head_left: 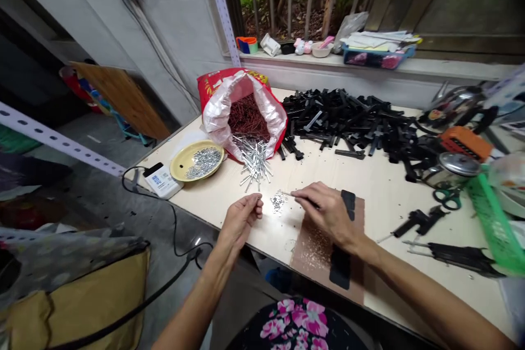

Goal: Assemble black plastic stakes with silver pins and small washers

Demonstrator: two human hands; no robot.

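Note:
My left hand (241, 220) hovers at the table's front edge with thumb and fingertips pinched together; whatever lies between them is too small to make out. In my right hand (324, 212) is a thin rod (289, 193), its tip pointing left over a small pile of tiny silver metal pieces (279, 201). This pile lies on the tabletop between my two hands. Under my right hand is a brown board (311, 254) dusted with pale crumbs, with black pads (340, 268) on it.
Behind the pile, silver metal strips (256, 161) spill from a red sack (279, 136) of reddish-brown pins. A yellow dish (176, 170) of small metal pieces stands left. Black plastic parts (348, 120) are heaped at the back. Scissors (452, 200) and a green tray (488, 213) are right.

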